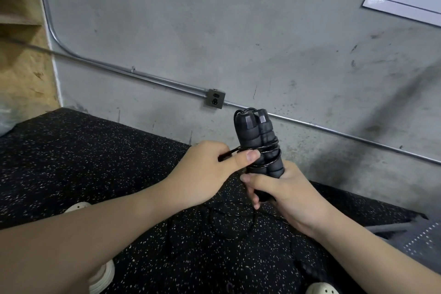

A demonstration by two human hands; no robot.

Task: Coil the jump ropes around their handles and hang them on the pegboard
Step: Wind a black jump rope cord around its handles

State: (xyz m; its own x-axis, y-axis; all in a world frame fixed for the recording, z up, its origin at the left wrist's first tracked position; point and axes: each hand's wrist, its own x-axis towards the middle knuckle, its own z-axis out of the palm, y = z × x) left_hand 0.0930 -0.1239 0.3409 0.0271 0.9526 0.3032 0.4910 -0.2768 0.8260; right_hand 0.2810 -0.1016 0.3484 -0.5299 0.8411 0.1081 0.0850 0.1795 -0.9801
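The two black handles (259, 143) of the jump rope stand side by side, almost upright, with their long axis running from the right hand up toward the grey wall (214, 31); the capped ends point upward and lean a little to the left. The right hand (284, 194) grips the lower part of both handles, its fingers curled around them from the left side. The left hand (210, 169) is just to the left of the handles and touches them; its thumb presses on the thin black cord (267, 150), which is wound several times around the middle of the handles, and its curled fingers pinch the part of the cord that leaves the handles to the left. The rest of the cord hangs below the hands in loose loops above the speckled black floor (95, 150). Light-coloured shoes (102, 277) show below the forearms.
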